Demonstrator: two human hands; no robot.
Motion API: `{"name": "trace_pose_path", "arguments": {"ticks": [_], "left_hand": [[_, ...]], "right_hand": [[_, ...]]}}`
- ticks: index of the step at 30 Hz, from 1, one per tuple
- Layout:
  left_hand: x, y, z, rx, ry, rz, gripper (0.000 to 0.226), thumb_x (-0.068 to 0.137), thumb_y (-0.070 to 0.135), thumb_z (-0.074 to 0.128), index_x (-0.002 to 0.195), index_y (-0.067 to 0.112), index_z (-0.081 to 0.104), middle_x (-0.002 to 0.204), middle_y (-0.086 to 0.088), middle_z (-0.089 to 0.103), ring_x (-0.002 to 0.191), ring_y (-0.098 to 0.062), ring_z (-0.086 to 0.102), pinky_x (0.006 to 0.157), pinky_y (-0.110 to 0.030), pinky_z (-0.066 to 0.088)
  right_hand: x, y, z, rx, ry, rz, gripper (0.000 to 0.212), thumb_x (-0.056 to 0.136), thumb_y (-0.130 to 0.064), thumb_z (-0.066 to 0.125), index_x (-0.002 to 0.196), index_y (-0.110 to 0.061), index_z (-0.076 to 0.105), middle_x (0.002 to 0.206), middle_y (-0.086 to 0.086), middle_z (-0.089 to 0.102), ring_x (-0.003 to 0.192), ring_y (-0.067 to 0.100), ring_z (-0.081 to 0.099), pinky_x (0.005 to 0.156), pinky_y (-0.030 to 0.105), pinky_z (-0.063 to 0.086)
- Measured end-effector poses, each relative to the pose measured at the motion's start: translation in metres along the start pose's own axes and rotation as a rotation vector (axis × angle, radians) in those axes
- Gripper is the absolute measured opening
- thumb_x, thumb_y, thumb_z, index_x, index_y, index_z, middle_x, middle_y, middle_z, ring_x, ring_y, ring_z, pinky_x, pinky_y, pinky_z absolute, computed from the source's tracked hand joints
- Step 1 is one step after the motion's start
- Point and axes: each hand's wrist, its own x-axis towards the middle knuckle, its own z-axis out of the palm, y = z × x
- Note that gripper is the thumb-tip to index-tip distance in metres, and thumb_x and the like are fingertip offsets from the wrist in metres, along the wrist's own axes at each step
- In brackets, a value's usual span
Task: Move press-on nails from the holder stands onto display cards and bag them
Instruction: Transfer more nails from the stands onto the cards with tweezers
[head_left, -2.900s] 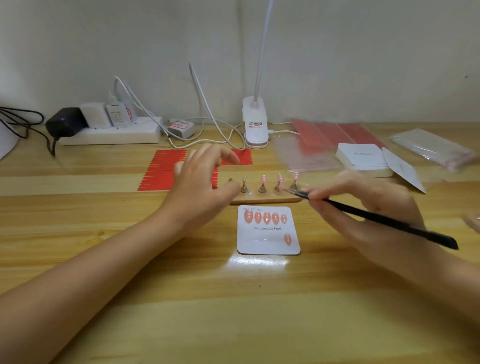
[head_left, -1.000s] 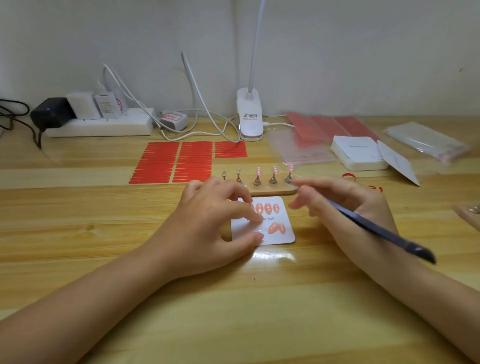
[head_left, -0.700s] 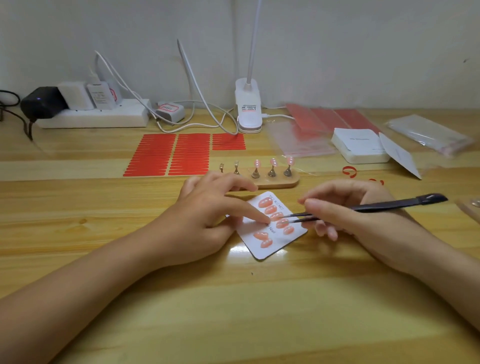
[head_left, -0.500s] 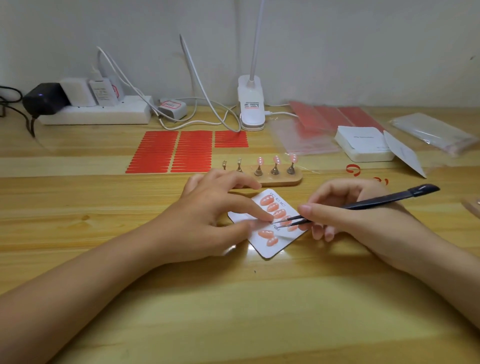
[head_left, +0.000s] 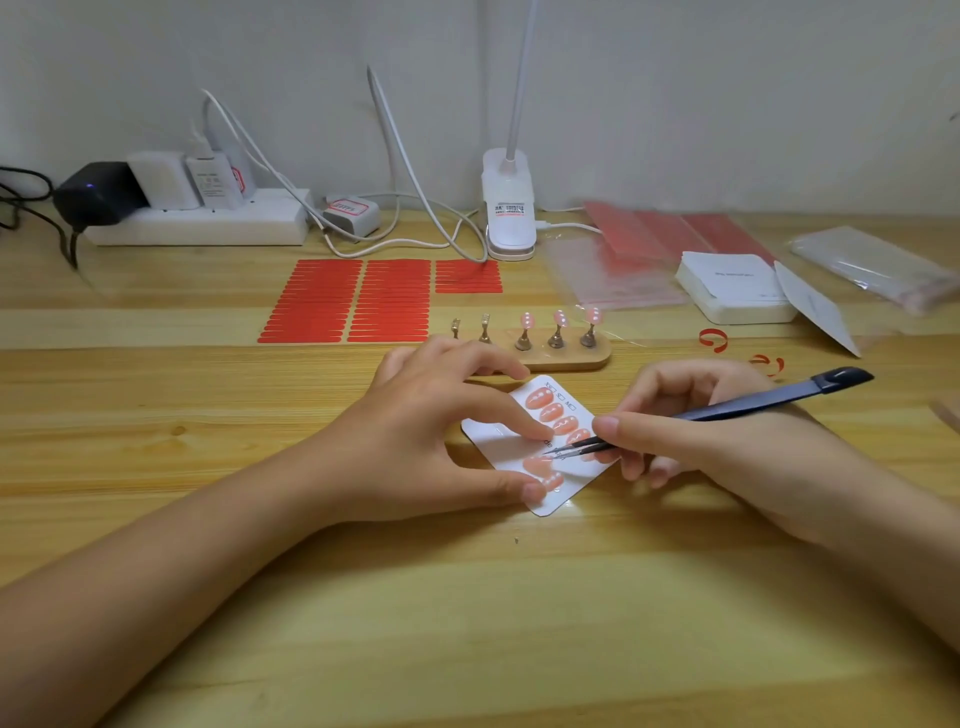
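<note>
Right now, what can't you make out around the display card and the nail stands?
- Head view: the display card is partly covered by the left hand.
- The tweezers tips: too fine to tell whether they hold a nail.
- Card print: too small and partly covered.
- The wooden holder: its left end hidden behind the left hand.

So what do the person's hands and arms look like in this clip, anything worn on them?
Both forearms are bare up to the frame edge: no sleeves show. The left hand and right hand wear no gloves, and no rings, watch or bracelets are visible. The fingernails that show are short and look unpainted.
</note>
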Motion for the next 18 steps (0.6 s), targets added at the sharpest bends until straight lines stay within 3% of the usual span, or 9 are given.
{"name": "trace_pose_path", "arguments": {"ticks": [14, 18], "left_hand": [[0.0003, 0.0009, -0.0007, 0.001, -0.010, -0.004, 0.036, 0.061, 0.063, 0.060, 0.096, 0.052, 0.063, 0.121, 0.031, 0.040, 0.117, 0.008, 0.026, 0.101, -0.019, 0.011], [0.0006, 0.0009, -0.0011, -0.010, -0.022, 0.007, 0.031, 0.063, 0.063, 0.059, 0.093, 0.058, 0.058, 0.122, 0.032, 0.040, 0.119, 0.009, 0.026, 0.103, -0.018, 0.009]], "right_hand": [[0.0015, 0.0041, 0.0045, 0.097, -0.029, -0.047, 0.019, 0.054, -0.021, 0.073, 0.067, -0.014, 0.060, 0.063, 0.007, 0.069, 0.052, 0.011, 0.065, 0.048, 0.017, 0.050], [0.0030, 0.0060, 0.0030, 0.155, -0.047, -0.062, 0.014, 0.053, -0.019, 0.073, 0.058, -0.021, 0.060, 0.062, 0.006, 0.068, 0.052, 0.011, 0.065, 0.048, 0.018, 0.051]]}}
